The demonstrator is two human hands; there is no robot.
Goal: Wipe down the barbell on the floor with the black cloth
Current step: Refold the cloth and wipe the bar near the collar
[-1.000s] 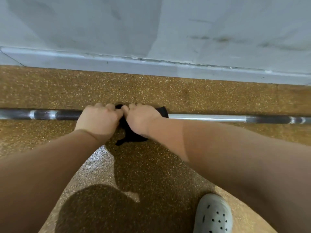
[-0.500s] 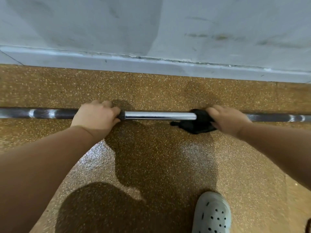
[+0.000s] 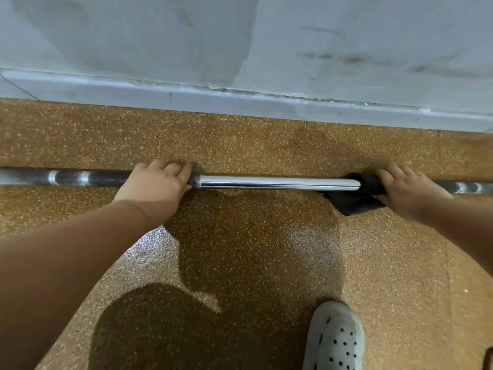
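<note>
A long steel barbell [image 3: 277, 182] lies across the speckled brown floor, parallel to the wall. Its middle stretch is smooth and shiny; the parts to either side are dark and knurled. My left hand [image 3: 157, 186] grips the bar left of the shiny stretch, fingers curled over the top. My right hand [image 3: 408, 189] grips the black cloth [image 3: 354, 200] wrapped around the bar at the right end of the shiny stretch. A loose corner of the cloth hangs onto the floor in front of the bar.
A grey-white wall with a pale skirting [image 3: 240, 101] runs close behind the bar. My foot in a white perforated clog [image 3: 333, 340] stands on the floor [image 3: 253, 263] at the lower right. Shadows of my arms and head fall on the floor.
My right hand has slid the cloth along the bar to the right, away from my left hand, uncovering the shiny middle stretch. My left hand has stayed in place.
</note>
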